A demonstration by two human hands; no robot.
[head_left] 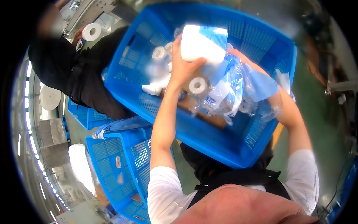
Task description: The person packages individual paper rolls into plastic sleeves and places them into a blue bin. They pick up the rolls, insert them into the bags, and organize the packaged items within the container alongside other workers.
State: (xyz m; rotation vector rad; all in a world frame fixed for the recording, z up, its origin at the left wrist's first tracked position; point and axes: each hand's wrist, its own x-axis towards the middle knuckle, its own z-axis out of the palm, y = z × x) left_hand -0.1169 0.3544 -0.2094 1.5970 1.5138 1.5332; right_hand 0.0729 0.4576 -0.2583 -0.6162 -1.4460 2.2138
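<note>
White roll held up over the blue crate, left hand wrapped on it; right hand's grip unclear.
From my end of the head view, I read the left hand [181, 65] as partly open around the white roll [195, 44], thumb along its lower edge, fingers up its left side. The right hand [242, 56] sits at the roll's right side, partly covered by crumpled clear-and-blue plastic film [233, 91]; I cannot tell how far it is closed or whether it grips roll or film. The roll is above the blue crate [125, 84], near its far side. Below I log a smaller cored roll [197, 85], inside the crate, just left of the film.
</note>
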